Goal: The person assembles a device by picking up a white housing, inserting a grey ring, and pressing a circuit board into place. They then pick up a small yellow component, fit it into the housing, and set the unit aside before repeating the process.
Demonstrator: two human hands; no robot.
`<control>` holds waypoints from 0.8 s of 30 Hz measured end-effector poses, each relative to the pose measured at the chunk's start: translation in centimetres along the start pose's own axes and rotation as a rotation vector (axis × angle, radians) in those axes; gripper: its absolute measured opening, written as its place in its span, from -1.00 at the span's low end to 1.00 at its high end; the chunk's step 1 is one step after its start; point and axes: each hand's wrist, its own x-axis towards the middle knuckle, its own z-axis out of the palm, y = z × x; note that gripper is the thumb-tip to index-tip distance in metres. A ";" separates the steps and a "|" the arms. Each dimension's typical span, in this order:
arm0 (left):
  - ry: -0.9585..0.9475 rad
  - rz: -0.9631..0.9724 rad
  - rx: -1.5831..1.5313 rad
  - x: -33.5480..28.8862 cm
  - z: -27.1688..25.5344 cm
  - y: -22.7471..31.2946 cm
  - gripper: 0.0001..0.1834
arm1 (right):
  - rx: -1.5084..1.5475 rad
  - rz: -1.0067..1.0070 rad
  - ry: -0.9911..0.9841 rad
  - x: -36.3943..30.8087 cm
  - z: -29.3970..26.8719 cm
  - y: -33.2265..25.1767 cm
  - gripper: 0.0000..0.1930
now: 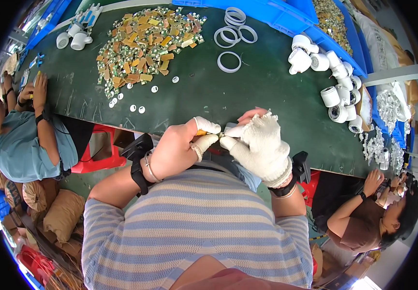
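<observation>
My left hand (pixel 172 147), with white coverings on its thumb and forefinger, is closed in a pinch near the table's front edge. A small yellow-orange piece (pixel 201 132) shows between those fingers. My right hand (pixel 262 147) wears a white knitted glove and pinches at the same spot, its fingertips meeting the left ones. Whatever tiny part sits between the right fingertips is mostly hidden. Beyond my hands, a heap of small green and tan circuit boards (pixel 143 46) lies on the dark green table (pixel 189 99). Several small white discs (pixel 141 109) are scattered on its near side.
White rings (pixel 229 62) lie at the far middle. White round housings (pixel 330 96) crowd the right side, beside blue bins (pixel 286 17) and clear plastic parts (pixel 374 145). More white housings (pixel 79 41) stand far left. People work at left (pixel 30 140) and right (pixel 359 217).
</observation>
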 end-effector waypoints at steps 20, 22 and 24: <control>-0.015 -0.031 -0.244 -0.3 -1.2 -0.6 -0.80 | 0.061 -0.069 -0.118 1.0 0.9 0.7 -0.72; 0.062 -0.024 -0.241 -1.2 -4.5 1.0 -0.73 | 0.115 0.003 0.007 1.7 -0.5 -1.0 -0.57; 0.249 -0.141 -0.169 -2.2 -9.7 3.6 -0.74 | 0.206 0.073 0.080 0.7 -1.6 -1.0 -0.68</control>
